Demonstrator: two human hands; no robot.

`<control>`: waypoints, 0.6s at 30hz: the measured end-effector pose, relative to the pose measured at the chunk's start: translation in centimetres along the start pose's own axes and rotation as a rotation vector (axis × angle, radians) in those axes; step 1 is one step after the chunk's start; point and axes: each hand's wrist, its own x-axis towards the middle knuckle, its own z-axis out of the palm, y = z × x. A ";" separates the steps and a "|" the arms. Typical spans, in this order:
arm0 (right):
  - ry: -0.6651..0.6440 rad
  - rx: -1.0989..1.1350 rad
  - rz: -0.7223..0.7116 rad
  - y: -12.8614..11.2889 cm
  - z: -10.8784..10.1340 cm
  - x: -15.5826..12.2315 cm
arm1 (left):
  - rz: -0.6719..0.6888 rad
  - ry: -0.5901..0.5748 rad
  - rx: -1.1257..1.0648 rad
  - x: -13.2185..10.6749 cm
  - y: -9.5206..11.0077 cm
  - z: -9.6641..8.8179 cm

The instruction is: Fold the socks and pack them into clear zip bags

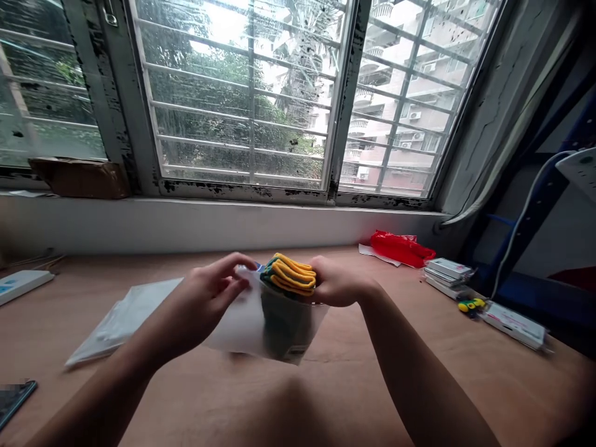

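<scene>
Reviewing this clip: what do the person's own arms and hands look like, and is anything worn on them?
The left hand and right hand are bare, without gloves. The left forearm and right forearm are bare too, with no sleeve in view. No watch, bracelet or ring shows on either arm.

left arm [130,372]: bare, long, thin | left hand [215,290]: bare, long fingers | right arm [414,372]: bare, long, thin | right hand [338,282]: bare
</scene>
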 end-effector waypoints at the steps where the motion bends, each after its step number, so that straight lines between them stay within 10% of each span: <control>1: 0.008 0.058 -0.008 0.0 0.1 0.0 | -0.012 0.017 -0.053 0.0 0.0 0.0; 11: 0.375 0.610 -0.218 -0.4 4.4 3.5 | -0.006 0.327 -0.150 -0.2 0.3 -0.5; 18: 0.261 0.634 -0.168 -0.5 4.7 3.5 | -0.007 0.369 -0.110 -0.5 0.6 -0.7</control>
